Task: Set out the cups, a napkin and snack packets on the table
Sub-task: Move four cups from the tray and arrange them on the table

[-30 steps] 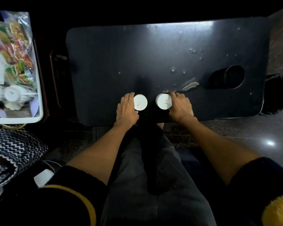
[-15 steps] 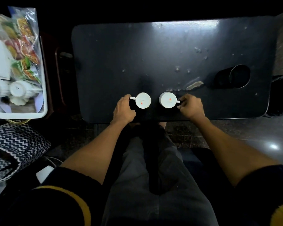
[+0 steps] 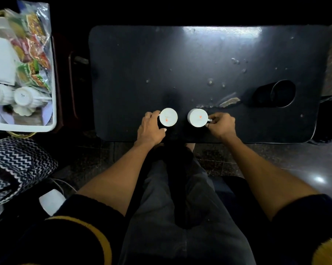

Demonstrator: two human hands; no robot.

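1. At the near edge of the dark table (image 3: 199, 60), two white cups stand upside down, side by side and a little apart — the left cup (image 3: 168, 117) and the right cup (image 3: 197, 118), bases up, each base showing a small red mark.

2. I see my left hand (image 3: 151, 129) curled against the left cup's outer side, fingers on or at its handle; the handle itself is hidden, so I cannot tell how firm the hold is.

3. My right hand (image 3: 221, 124) pinches the right cup's small handle (image 3: 209, 120), which points outward to the right.

4. Further out, a dark cylindrical container (image 3: 276, 94) lies on its side toward the table's right end, well apart from the cups, with pale specks and a chipped patch of surface between.

5. Off the table to the left, a white tray (image 3: 48, 127) holds more white cups (image 3: 23, 97), a folded white napkin (image 3: 1, 62) and the snack packets (image 3: 33, 54) in clear wrap — none of these set out yet, by my reading.

6. Risk, as I judge it: both cups sit close to the table's front edge, and turning them upright by a thin handle could let one slip, roll or knock its neighbour. The scuffed surface might also catch a rim.
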